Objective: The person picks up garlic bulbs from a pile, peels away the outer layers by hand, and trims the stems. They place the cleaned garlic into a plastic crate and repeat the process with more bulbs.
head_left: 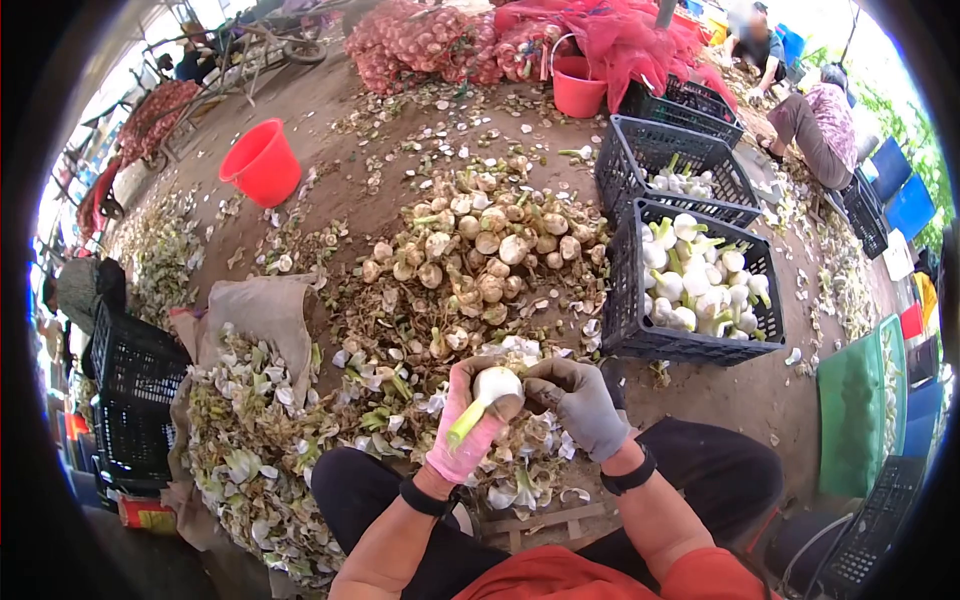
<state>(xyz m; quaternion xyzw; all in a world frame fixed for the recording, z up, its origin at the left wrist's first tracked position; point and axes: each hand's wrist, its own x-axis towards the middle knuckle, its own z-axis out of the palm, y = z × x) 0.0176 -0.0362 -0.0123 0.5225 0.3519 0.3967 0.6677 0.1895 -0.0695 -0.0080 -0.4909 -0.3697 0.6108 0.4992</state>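
In the head view, my left hand, in a pink glove, is wrapped round a white garlic bulb whose trimmed green stem points down to the left. My right hand, in a grey glove with dirt-darkened fingers, is closed right beside the bulb's right side. What its fingertips pinch, if anything, is hidden. In front of the hands lies a pile of unpeeled garlic bulbs. To the right, a black crate holds cleaned white bulbs with short stems. Peeled skins are heaped at the left.
Behind the near crate stands another black crate with fewer bulbs. A red bucket stands at the back left, and red mesh sacks line the back. Another person sits at the upper right. A green tub is at far right.
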